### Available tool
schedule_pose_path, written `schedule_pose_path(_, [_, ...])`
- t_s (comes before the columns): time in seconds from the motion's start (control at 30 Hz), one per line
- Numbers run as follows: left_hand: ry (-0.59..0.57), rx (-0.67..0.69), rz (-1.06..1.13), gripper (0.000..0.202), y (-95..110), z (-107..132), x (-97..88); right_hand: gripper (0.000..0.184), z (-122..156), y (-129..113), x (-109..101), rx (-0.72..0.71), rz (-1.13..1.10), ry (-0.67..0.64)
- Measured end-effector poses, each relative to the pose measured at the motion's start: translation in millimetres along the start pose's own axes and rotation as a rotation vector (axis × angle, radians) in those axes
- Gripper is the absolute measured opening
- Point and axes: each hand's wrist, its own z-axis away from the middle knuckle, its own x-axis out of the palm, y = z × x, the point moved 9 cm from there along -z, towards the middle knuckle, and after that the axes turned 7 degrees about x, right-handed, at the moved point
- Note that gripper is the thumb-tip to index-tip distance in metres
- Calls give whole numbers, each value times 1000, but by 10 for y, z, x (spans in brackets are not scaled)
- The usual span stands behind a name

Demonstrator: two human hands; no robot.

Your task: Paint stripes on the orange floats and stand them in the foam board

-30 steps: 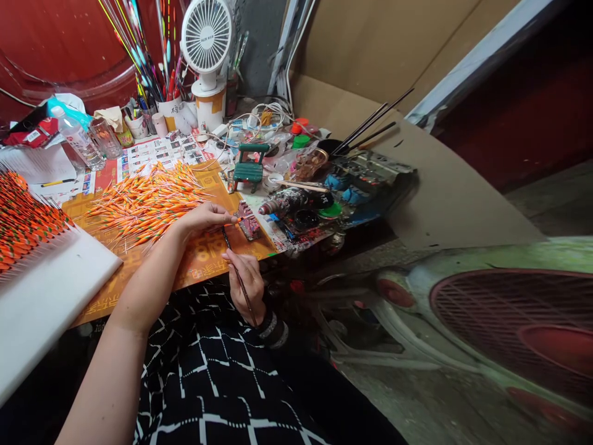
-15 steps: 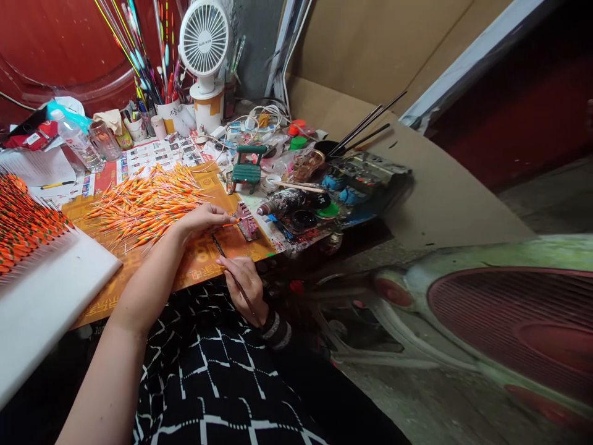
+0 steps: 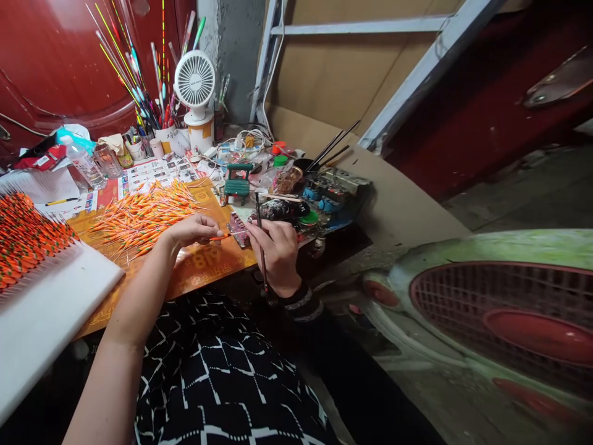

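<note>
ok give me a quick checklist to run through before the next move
1. Left hand has a float: ok, fingers pinch one orange float.
2. Right hand has the brush: ok, held roughly upright.
3. Right fingers touching the float's thin stem: cannot tell, too small.
4. Fresh paint on the brush: cannot tell.
5. Right hand apart from the float pile: ok.
6. Uncluttered space beyond the right hand: not ok, dark bottle and green lid crowd it.
</note>
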Motion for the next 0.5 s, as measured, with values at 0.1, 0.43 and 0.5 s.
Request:
schedule_pose_path(0.1, [-20,25,35,44,71,118,62,22,-13,-108,-23,-26,-52,14])
schedule_pose_path(0.43, [600,302,38,41,-137,852,182,9,158,-621,197,158,-464,-39])
schedule_pose_path(0.5, [676,340,46,45,-215,1022,244,8,247,-765,261,166,-534,-67])
